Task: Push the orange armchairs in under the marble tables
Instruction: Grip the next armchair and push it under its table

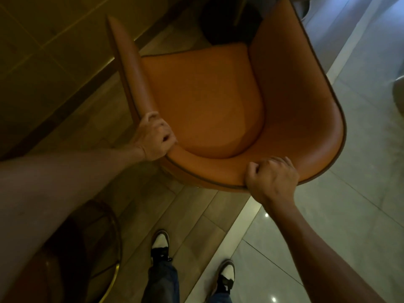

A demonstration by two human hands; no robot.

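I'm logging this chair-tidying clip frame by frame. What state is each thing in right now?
Orange armchair: upright, seat empty, gripped at its backrest rim by both hands.
Left hand: closed on the rim's left curve.
Right hand: closed over the rim at the back.
Dark table base: beyond the seat's front edge; tabletop not visible.
Shoes: on the floor, behind the chair.

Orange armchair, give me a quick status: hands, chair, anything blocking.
Left hand and right hand both closed on backrest rim of orange armchair. Seat empty. Dark round base just ahead; no marble top clearly in view.
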